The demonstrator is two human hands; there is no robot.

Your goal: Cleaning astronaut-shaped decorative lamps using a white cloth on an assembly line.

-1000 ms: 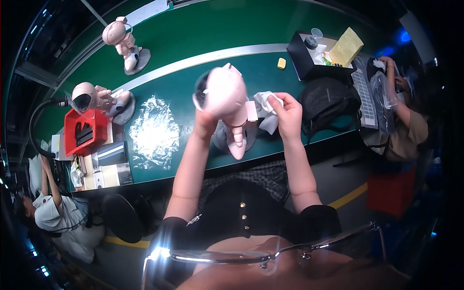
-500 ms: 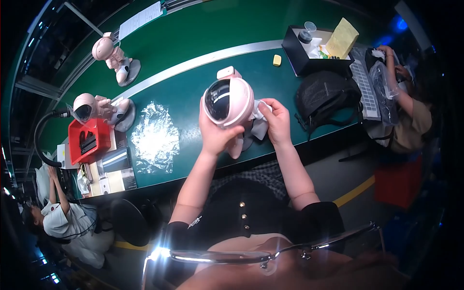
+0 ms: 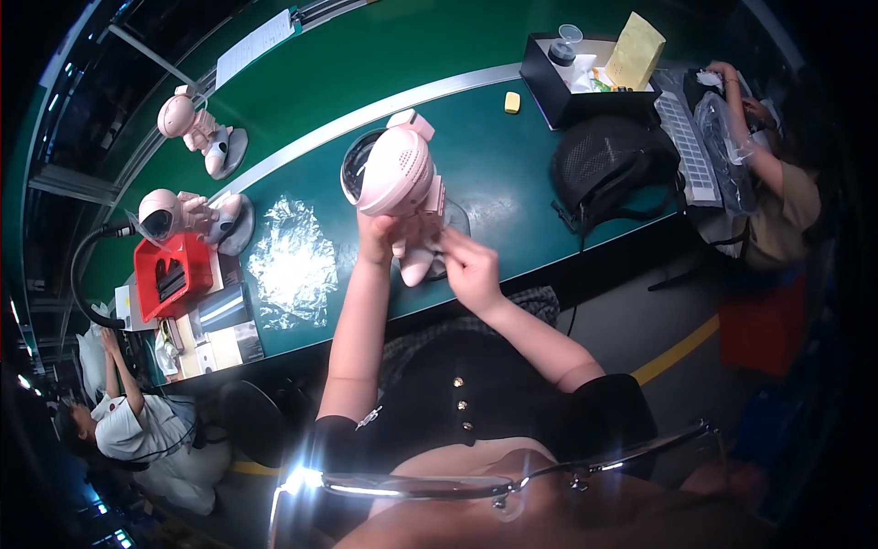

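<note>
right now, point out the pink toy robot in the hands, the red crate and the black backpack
pink toy robot (image 3: 395, 169), head view, its round head
red crate (image 3: 172, 274), head view, front wall
black backpack (image 3: 608, 165), head view, top panel

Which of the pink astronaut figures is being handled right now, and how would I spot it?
On the green table, look to the middle of its near edge. The pink astronaut figure there is lifted in the left hand; the others stand on bases at the left.

Pink astronaut figure (image 3: 400, 183) with round helmet, held upright above green table.
</note>
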